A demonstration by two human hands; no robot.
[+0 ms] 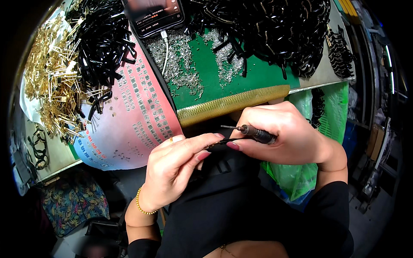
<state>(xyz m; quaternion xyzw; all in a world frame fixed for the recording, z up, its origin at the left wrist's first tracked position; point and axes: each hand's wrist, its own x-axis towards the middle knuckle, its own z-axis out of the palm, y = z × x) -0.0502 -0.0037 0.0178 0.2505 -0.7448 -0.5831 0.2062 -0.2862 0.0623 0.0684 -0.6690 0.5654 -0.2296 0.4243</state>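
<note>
My left hand [174,165], with a gold bead bracelet at the wrist, pinches a thin dark piece [223,141] with a glint of gold. It looks like a glasses temple, but the fingers hide most of it. Opposite, my right hand [290,133] is wrapped round a small dark screwdriver [260,135]. The screwdriver's slim metal bit points left, just above the thin piece and apart from it. The right thumb and fingertip also meet the near end of that piece. Both hands are close together over my lap, just off the table's front edge.
Small silver screws [183,64] lie scattered on the green mat [200,86]. Heaps of glossy black strips [275,30] and gold metal parts [51,73] cover the table. A phone [155,17] with a white cable lies at the back. A green bag [335,107] hangs at right.
</note>
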